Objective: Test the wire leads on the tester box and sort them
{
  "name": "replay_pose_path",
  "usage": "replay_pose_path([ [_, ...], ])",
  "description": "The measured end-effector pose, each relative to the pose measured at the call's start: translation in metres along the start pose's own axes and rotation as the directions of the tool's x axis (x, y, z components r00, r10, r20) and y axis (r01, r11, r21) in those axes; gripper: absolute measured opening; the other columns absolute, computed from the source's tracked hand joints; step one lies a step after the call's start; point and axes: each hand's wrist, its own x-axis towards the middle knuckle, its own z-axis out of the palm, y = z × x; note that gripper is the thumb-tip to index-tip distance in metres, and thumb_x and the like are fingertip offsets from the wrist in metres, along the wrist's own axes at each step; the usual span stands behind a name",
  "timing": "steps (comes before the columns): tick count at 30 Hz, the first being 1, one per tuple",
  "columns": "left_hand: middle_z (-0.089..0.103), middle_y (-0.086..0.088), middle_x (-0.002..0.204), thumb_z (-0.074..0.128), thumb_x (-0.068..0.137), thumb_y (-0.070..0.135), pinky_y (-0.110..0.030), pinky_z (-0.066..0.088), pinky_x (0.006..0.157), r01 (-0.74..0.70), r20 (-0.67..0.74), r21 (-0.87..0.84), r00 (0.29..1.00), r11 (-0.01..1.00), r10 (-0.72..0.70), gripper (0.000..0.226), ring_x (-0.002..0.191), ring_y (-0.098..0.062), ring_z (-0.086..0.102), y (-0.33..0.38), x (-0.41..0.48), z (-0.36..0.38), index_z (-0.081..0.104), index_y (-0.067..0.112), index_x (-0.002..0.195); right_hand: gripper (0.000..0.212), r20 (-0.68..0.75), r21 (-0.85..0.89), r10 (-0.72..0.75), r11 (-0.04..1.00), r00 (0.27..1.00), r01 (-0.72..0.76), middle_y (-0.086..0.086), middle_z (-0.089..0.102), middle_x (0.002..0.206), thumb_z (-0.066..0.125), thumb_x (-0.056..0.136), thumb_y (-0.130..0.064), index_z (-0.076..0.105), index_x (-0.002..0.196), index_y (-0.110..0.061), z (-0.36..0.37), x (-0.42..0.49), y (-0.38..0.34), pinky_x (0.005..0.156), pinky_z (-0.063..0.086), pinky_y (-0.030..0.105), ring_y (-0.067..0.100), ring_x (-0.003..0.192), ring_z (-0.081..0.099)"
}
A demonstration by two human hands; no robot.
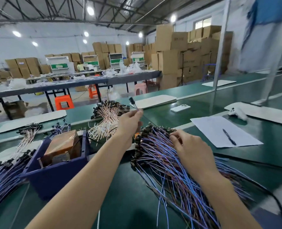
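While left hand [130,123] pinches a lead [132,101] at fingertips, right hand [192,147] grasps blue leads [156,156].

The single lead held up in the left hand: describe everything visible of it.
The single lead is short: a dark cylindrical end piece tilted up and leftward, with thin wires running down from it. The left hand pinches those wires at their lower end, holding it in the air above the green bench. Blur hides finer detail.

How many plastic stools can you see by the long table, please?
3: near orange stool at left, far orange stool in the middle, pink stool at right; others may be hidden behind.
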Motion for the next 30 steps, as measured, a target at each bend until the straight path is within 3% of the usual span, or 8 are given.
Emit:
replay_pose_path([
  [3, 0.063, -0.009, 0.094, 0.053, 0.102, 0.006, -0.022, 0.048, 0.058, 0.192, 0.112, 0.203, 0.970, 0.960, -0.217, 0.021, 0.068, -0.013, 0.058, -0.020, 0.010, 0.009, 0.059, -0.004, 0.119, 0.033, 0.147, -0.150, 0.095, 0.986, 0.984, -0.073, -0.003, 0.065, 0.123, 0.038, 0.107, -0.043, 0.057, 0.131, -0.032, 0.012, -0.003, 0.011, 0.075, 0.043, 0.033, 0.021, 0.105, 0.061],
  [5, 0.065, -0.007, 0.098, 0.048, 0.103, 0.010, -0.022, 0.049, 0.061, 0.197, 0.145, 0.317, 0.957, 0.928, -0.252, 0.014, 0.069, -0.012, 0.059, -0.033, 0.007, 0.005, 0.058, 0.004, 0.112, 0.041, 0.135, -0.202, 0.113, 0.976, 0.984, -0.084, -0.003, 0.056, 0.135, 0.039, 0.106, -0.041, 0.049, 0.144, -0.028, 0.023, -0.014, 0.013, 0.094, 0.043, 0.034, 0.019, 0.120, 0.053],
  [9, 0.068, -0.003, 0.097, 0.046, 0.106, 0.020, -0.022, 0.052, 0.061, 0.124, 0.265, 0.379, 0.935, 0.917, -0.236, 0.017, 0.073, -0.012, 0.063, -0.058, -0.006, -0.026, 0.052, 0.019, 0.122, 0.028, -0.137, -0.037, -0.073, 0.997, 0.988, 0.068, -0.001, 0.065, 0.113, 0.063, 0.094, -0.020, 0.067, 0.122, -0.021, 0.046, -0.031, -0.009, 0.084, 0.049, 0.037, 0.021, 0.100, 0.062],
  [12, 0.071, -0.001, 0.103, 0.047, 0.106, 0.027, -0.021, 0.055, 0.066, -0.044, 0.404, 0.638, 0.869, 0.769, -0.285, 0.025, 0.078, -0.008, 0.066, -0.072, -0.021, -0.066, 0.057, 0.018, 0.127, 0.027, -0.162, 0.067, -0.232, 0.967, 0.959, 0.245, -0.003, 0.067, 0.104, 0.068, 0.090, -0.013, 0.069, 0.116, -0.020, 0.069, -0.041, -0.048, 0.079, 0.053, 0.038, 0.021, 0.091, 0.063],
  [16, 0.070, 0.004, 0.099, 0.048, 0.105, 0.023, -0.023, 0.058, 0.073, -0.073, 0.471, 0.768, 0.737, 0.636, -0.485, 0.018, 0.080, -0.006, 0.068, -0.077, -0.049, -0.125, 0.065, 0.023, 0.109, 0.022, 0.039, 0.269, -0.329, 0.913, 0.944, 0.307, -0.007, 0.068, 0.106, 0.055, 0.098, -0.021, 0.066, 0.116, -0.027, 0.106, -0.051, -0.102, 0.077, 0.054, 0.035, 0.019, 0.089, 0.064],
  [21, 0.069, 0.007, 0.090, 0.050, 0.100, 0.037, -0.023, 0.054, 0.053, 0.057, 0.259, 0.926, 0.622, 0.373, -0.739, 0.021, 0.066, -0.009, 0.064, -0.073, -0.083, -0.221, 0.065, 0.024, 0.095, 0.025, 0.316, 0.442, -0.478, 0.838, 0.819, 0.319, -0.014, 0.069, 0.118, 0.045, 0.101, -0.030, 0.064, 0.115, -0.036, 0.161, -0.065, -0.162, 0.084, 0.050, 0.033, 0.012, 0.101, 0.064],
  [25, 0.068, 0.004, 0.079, 0.047, 0.101, 0.044, -0.022, 0.050, 0.046, 0.111, 0.054, 0.972, 0.759, 0.210, -0.649, 0.034, 0.052, -0.008, 0.060, -0.075, -0.096, -0.310, 0.061, 0.018, 0.085, 0.025, 0.404, 0.434, -0.527, 0.830, 0.747, 0.350, -0.015, 0.070, 0.114, 0.042, 0.102, -0.032, 0.062, 0.116, -0.039, 0.197, -0.075, -0.196, 0.074, 0.044, 0.031, 0.013, 0.098, 0.064],
  [30, 0.065, 0.003, 0.076, 0.045, 0.105, 0.038, -0.021, 0.041, 0.047, 0.283, -0.238, 0.936, 0.947, 0.210, -0.216, 0.029, 0.053, -0.005, 0.058, -0.087, -0.093, -0.403, 0.061, 0.019, 0.090, 0.026, 0.462, 0.369, -0.501, 0.859, 0.732, 0.354, -0.011, 0.072, 0.112, 0.042, 0.103, -0.031, 0.063, 0.117, -0.040, 0.227, -0.068, -0.210, 0.072, 0.039, 0.032, 0.018, 0.099, 0.064],
])
